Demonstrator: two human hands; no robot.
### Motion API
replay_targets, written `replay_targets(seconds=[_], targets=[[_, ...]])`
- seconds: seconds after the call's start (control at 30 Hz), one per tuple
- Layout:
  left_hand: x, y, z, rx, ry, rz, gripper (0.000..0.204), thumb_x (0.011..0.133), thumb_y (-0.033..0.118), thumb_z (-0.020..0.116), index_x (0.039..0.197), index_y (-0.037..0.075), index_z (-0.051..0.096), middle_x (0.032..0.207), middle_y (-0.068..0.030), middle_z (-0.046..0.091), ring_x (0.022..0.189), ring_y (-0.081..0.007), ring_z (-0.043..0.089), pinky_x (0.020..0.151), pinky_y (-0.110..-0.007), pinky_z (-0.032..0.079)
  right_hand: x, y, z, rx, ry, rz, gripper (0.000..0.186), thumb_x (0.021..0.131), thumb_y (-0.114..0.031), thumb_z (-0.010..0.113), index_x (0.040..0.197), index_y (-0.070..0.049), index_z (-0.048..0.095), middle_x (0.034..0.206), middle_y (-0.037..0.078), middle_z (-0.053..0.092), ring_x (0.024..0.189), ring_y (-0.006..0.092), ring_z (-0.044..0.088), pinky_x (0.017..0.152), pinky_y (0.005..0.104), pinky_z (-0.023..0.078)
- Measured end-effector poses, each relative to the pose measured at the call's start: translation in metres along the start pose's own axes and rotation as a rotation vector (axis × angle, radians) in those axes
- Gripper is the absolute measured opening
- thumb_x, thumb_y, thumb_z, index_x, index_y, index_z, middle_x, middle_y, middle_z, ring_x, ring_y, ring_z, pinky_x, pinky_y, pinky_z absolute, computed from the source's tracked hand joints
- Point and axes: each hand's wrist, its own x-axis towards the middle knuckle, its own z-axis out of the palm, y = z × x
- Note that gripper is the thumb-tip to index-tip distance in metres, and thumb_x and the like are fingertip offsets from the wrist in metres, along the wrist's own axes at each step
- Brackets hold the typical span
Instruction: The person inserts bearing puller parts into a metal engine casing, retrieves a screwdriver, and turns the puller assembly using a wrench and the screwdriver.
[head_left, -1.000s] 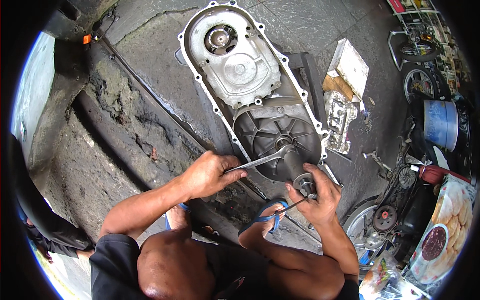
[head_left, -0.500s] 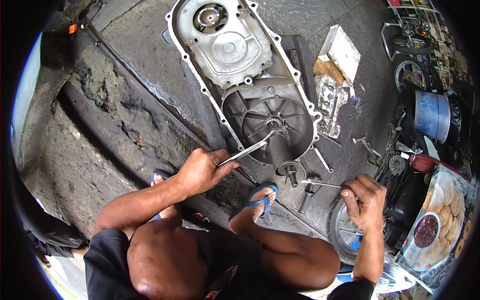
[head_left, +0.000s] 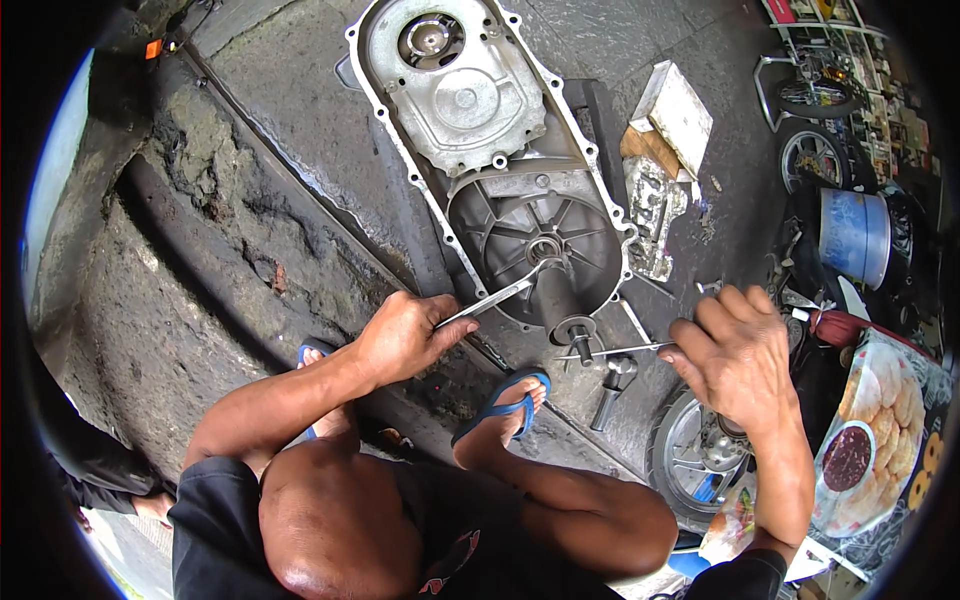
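Beyond the bent knees [head_left: 340, 525] of the person whose head view I share, the left grip [head_left: 405, 340] is pressed together, thumb and fingers pinching a silver wrench [head_left: 495, 300] by its near end. Well apart from it, the right grip [head_left: 738, 358] has curled fingers and a thumb pinching a slim metal bar [head_left: 632, 350]. The bar reaches left to a threaded bolt [head_left: 582, 349]; from this angle, I cannot be sure that the two touch.

Between the grips I see a gap, with a foot in a blue sandal [head_left: 520, 405] lower down. Just beside the bar, a dark T-shaped tool [head_left: 606, 405] lies on the floor. Rough, pitted concrete [head_left: 270, 270] borders my left side; smoother grey floor runs along the right.

The bolt sticks out of a dull grey cylinder [head_left: 558, 297], which sits over the hub of a ribbed round recess. The wrench's far end meets the cylinder near its base. That recess is the near end of a long silver casing [head_left: 468, 120], its rim studded with bolt holes, a round opening at its far end. Right of it rests a scuffed white block [head_left: 680, 112].
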Motion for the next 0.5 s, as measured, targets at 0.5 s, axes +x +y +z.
replay_targets(seconds=[0.5], targets=[[-0.003, -0.013, 0.007, -0.065, 0.040, 0.031, 0.030, 0.096, 0.029, 0.068, 0.086, 0.001, 0.066, 0.060, -0.0231, 0.059, 0.061, -0.0446, 0.063, 0.055, -0.049, 0.051, 0.024, -0.160, 0.108, 2.180, 0.430, 0.862, 0.049, 0.100, -0.053, 0.057, 0.080, -0.009, 0.052, 0.065, 0.002, 0.048, 0.054, 0.0154, 0.043, 0.050, 0.0280, 0.037]])
